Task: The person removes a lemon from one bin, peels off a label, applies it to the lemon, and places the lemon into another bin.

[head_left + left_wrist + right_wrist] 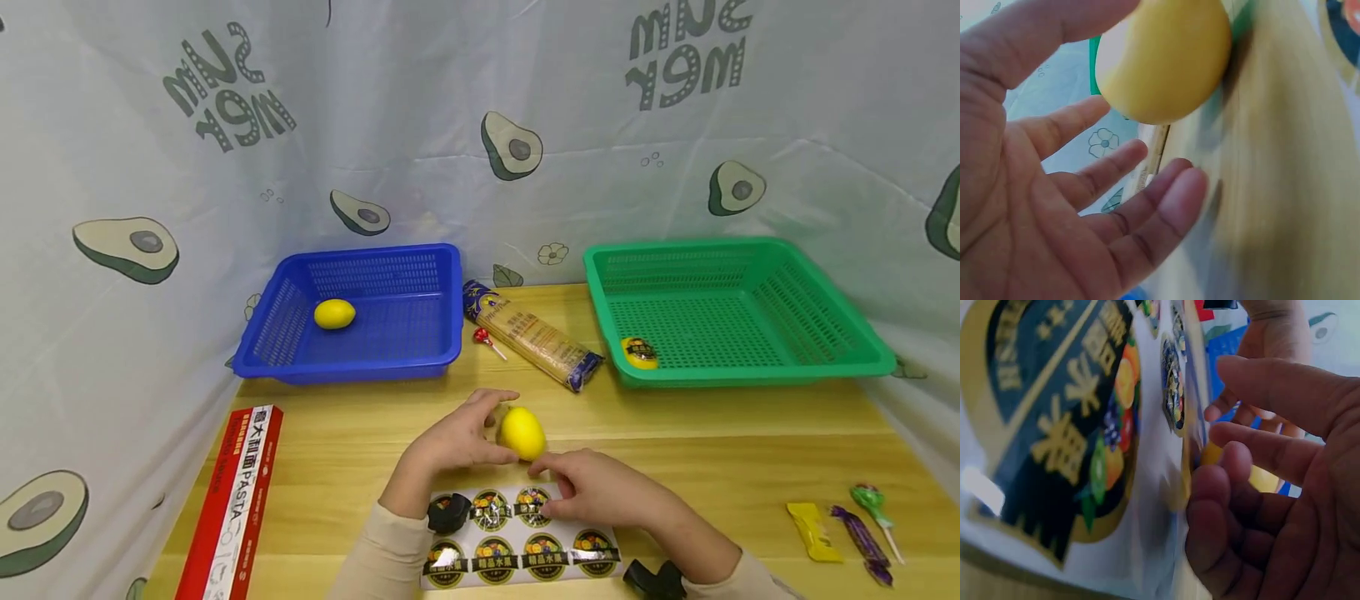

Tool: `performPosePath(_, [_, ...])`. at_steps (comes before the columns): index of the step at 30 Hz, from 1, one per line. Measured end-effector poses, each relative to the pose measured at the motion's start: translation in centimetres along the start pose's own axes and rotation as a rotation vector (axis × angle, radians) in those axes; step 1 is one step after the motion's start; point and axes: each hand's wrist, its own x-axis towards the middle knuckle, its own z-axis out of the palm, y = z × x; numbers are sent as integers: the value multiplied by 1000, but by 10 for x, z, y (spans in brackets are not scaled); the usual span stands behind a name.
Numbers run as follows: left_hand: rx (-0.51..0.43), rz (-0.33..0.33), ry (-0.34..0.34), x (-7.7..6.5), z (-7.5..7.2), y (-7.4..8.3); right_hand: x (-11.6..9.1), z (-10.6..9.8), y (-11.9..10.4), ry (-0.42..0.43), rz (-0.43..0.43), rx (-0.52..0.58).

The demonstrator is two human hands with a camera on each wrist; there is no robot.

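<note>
A yellow lemon (522,432) stands between thumb and fingers of my left hand (467,435), which holds it over the wooden table. In the left wrist view, the thumb lies along the lemon (1166,62) and the index fingertip meets its edge; the other fingers spread away from it. My right hand (600,490) hovers over a white sheet of round fruit stickers (517,546), its index fingertip close below the lemon. Seen from the right wrist, its thumb and index finger are apart, the remaining fingers bend loosely, and nothing shows between them.
A blue basket (345,371) holds another lemon (334,314); a green basket (757,377) holds a stickered lemon (640,353). Pasta (532,333) and a red lollipop (482,336) lie between. A red pasta box (232,500) lies left, wrapped candies (813,532) right.
</note>
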Motion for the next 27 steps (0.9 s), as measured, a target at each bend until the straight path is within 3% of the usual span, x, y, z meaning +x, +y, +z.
performPosePath(5, [-56, 28, 29, 5, 5, -4, 3, 3, 2, -43, -2, -35])
performPosePath(19, [-131, 49, 30, 8, 5, -9, 5, 5, 4, -23, -8, -82])
performPosePath(27, [1, -29, 93, 0, -2, -4, 5, 7, 1, -26, 3, -111])
